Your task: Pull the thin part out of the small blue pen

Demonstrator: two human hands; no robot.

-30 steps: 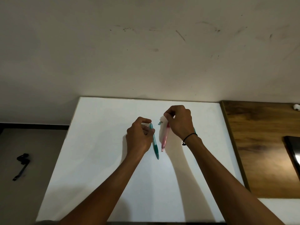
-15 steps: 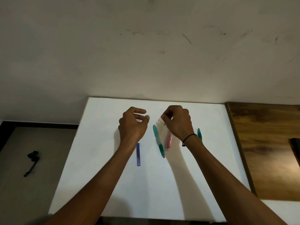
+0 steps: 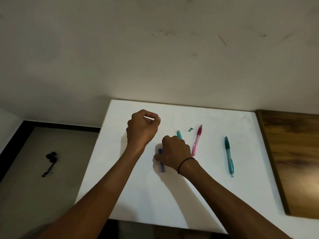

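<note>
My right hand (image 3: 174, 152) is lowered onto the white tabletop (image 3: 138, 195), and its thumb and fingers pinch a short blue stick (image 3: 162, 167) that lies flat. This hand also covers most of a teal pen (image 3: 179, 134), leaving only the far end visible. My left hand (image 3: 143, 128) hovers to the upper left with its fingers curled and thumb tip against the index finger; I see nothing in it. A pink pen (image 3: 196, 142) lies just right of my right hand. A small green piece (image 3: 190, 129) sits beside the pink pen's far end.
A second teal pen (image 3: 228, 156) lies farther right on the white top. A wooden surface (image 3: 293, 161) adjoins the table's right edge. A black object (image 3: 51, 161) lies on the grey floor at the left. The wall stands behind the table.
My right hand let go near the pink pen's top and moved left and nearer, down onto the blue stick. My left hand stayed curled and lifted slightly. The view shifted left.
</note>
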